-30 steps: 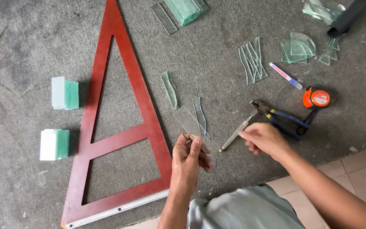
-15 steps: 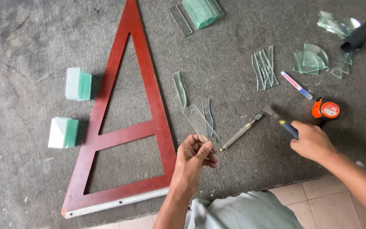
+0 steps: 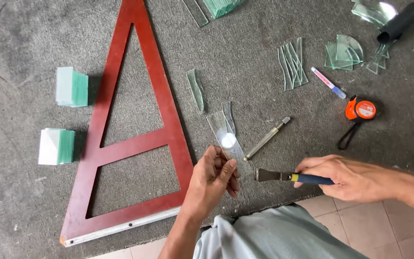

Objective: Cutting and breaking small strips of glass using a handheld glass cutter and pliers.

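My left hand [image 3: 212,180] pinches the near end of a narrow clear glass strip [image 3: 226,136], fingers closed round it, so the strip slants up and away from me over the grey carpeted floor [image 3: 20,43]. My right hand [image 3: 348,177] is wrapped tight about the blue handle of a pair of flat-nosed metal pliers [image 3: 288,177]; the nose points left and sits just beside the strip's lower end, though I cannot tell whether it touches the glass. Just beyond the strip lies a slim metal glass cutter [image 3: 267,138] on the carpet, and past that an orange tape measure with a black loop [image 3: 359,111]. To my left rests a big red-brown wooden triangle frame [image 3: 142,139] with a cross bar, and left of it two blocks of stacked greenish glass pieces [image 3: 68,115]. A curved glass sliver [image 3: 196,90] lies between the frame and the strip. Farther off I see a fan of thin glass offcuts [image 3: 292,63], a white and blue marker pen [image 3: 328,82] and some quarter-round glass pieces [image 3: 345,52].
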